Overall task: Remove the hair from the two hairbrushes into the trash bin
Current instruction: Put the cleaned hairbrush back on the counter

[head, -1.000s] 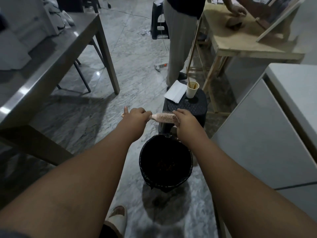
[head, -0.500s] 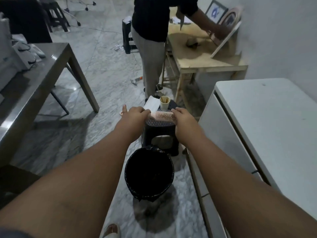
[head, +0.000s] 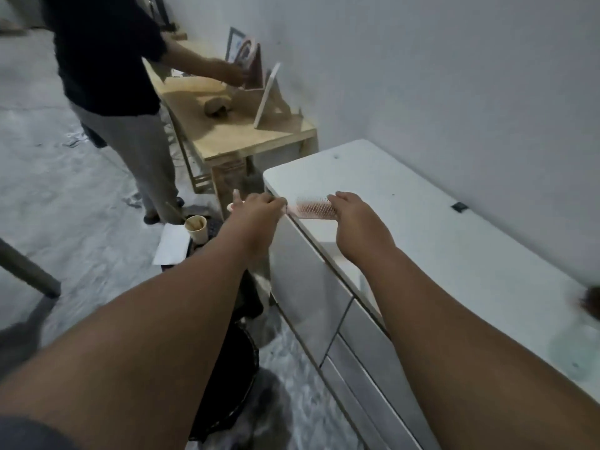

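A pink hairbrush [head: 313, 210] is held level between both hands, bristles up, over the front left corner of the white cabinet [head: 422, 228]. My left hand [head: 256, 211] is shut on its handle. My right hand [head: 357, 222] grips the far end of the brush head. The black trash bin [head: 233, 378] stands on the floor below, mostly hidden by my left forearm. A dark blurred object [head: 591, 303], possibly a second brush, lies at the cabinet top's right edge.
A black stool [head: 207, 232] holds a paper cup [head: 196, 228] and a white sheet [head: 172, 245]. Another person [head: 117, 102] stands at a wooden table [head: 246, 131] by the wall. A grey table leg [head: 29, 271] is at the left.
The view swung right and both hands carried the brush from above the bin and stool to over the white cabinet's corner. The grip on the brush is unchanged.
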